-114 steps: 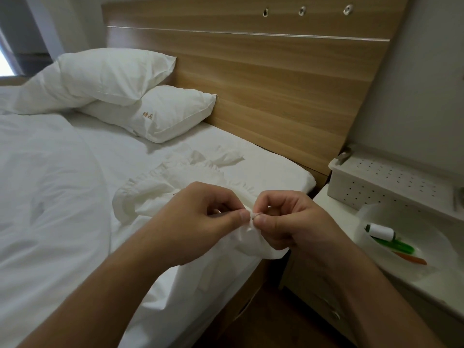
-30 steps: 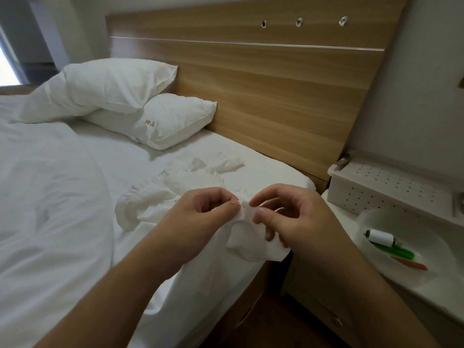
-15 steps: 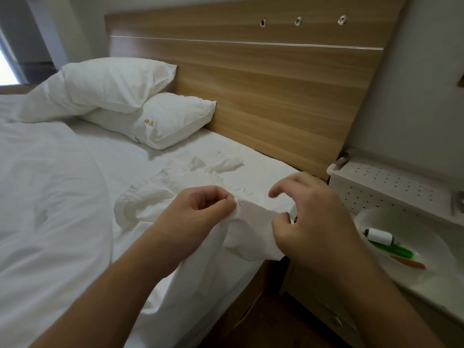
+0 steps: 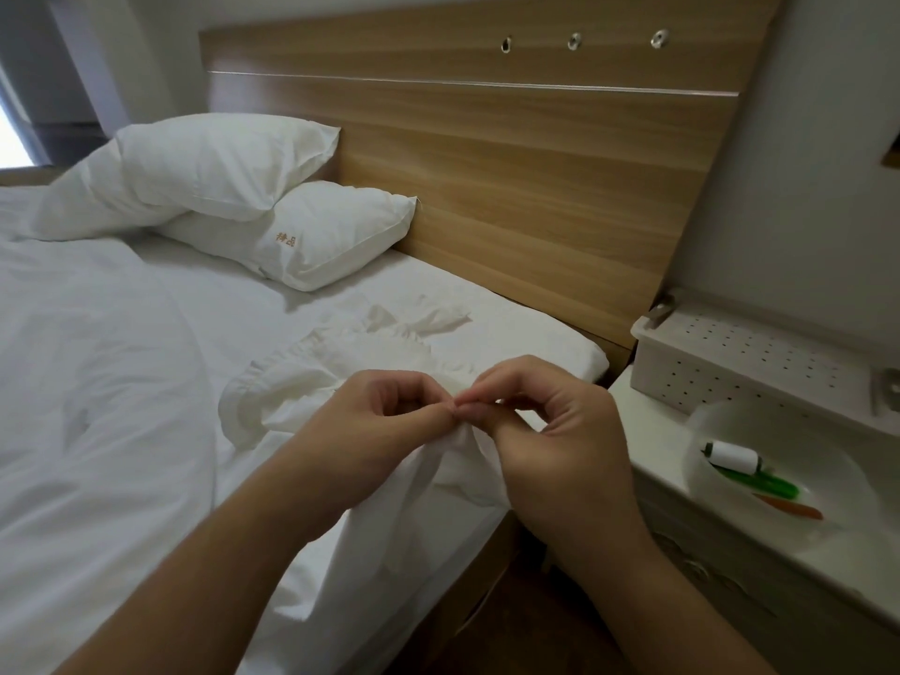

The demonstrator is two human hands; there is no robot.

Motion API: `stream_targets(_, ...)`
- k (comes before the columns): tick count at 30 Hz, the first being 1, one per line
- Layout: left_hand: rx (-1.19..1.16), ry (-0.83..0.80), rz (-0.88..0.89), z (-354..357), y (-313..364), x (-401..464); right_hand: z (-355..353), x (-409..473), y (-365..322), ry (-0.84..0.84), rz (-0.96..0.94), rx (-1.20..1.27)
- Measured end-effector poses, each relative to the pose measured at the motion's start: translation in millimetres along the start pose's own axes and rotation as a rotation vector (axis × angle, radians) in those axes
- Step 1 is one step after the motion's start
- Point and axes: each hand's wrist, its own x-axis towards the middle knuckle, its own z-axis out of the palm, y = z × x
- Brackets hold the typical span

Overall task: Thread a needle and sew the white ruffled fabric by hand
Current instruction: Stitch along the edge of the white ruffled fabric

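At bed's right edge, left hand (image 4: pixel 389 426) pinches fabric (image 4: pixel 428 484) fold taut while right hand (image 4: pixel 550 431) pinches beside it, probably to drive needle, unseen.

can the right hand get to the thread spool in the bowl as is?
Probably yes. The white thread spool lies uncovered in the bowl, on the right hand side, nothing between. But that hand pinches the white ruffled fabric and must let go first.

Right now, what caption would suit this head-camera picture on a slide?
Both hands, left hand and right hand, pinch the white ruffled fabric at the edge of a bed.
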Motion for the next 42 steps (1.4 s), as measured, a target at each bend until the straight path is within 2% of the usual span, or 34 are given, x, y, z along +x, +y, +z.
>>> stream_targets(8,0.200,0.072,-0.038,3.0,1.4,-0.6,-13.1,7.2,-6.1,0.150,0.192,0.201)
stream_targets(11,0.228,0.097,-0.070,2.6,2.1,-0.2,-26.0,16.9,-8.0,0.168,0.248,0.431)
stream_targets(14,0.249,0.108,-0.074,3.7,3.7,-0.2,-38.6,23.9,-13.7,0.093,0.346,0.755)
stream_targets(16,0.259,0.121,-0.080,4.6,3.1,0.5,-44.8,25.1,-15.2,0.057,0.385,0.825)
stream_targets(18,0.268,0.143,-0.087,5.5,2.6,1.0,-48.0,25.5,-14.5,0.054,0.403,0.666)
stream_targets(20,0.264,0.158,-0.088,5.8,2.6,1.1,-49.3,24.2,-9.5,0.037,0.371,0.275)
stream_targets(22,0.259,0.165,-0.082,6.4,4.2,0.9,-48.7,21.1,-5.5,-0.082,0.265,-0.127)
stream_targets(25,0.274,0.166,-0.076,7.3,6.5,0.1,-44.1,16.7,-1.3,-0.339,0.192,-0.499)
stream_targets(28,0.276,0.153,-0.048,7.0,6.2,0.6,-37.6,14.9,4.2,-0.366,0.135,-0.739)
stream_targets(30,0.256,0.114,-0.003,6.4,7.3,-0.5,-35.7,15.1,10.3,-0.291,0.119,-0.729)
stream_targets(34,0.227,0.013,0.092,5.7,11.1,-3.3,-35.6,18.9,15.0,-0.106,0.230,-0.401)
stream_targets(38,0.267,0.008,0.102,5.7,9.0,-3.3,-37.1,23.3,13.6,0.072,0.419,-0.107)
stream_targets(42,0.294,0.042,0.093,4.2,6.9,-2.5,-47.4,25.5,19.0,0.234,0.596,0.026)
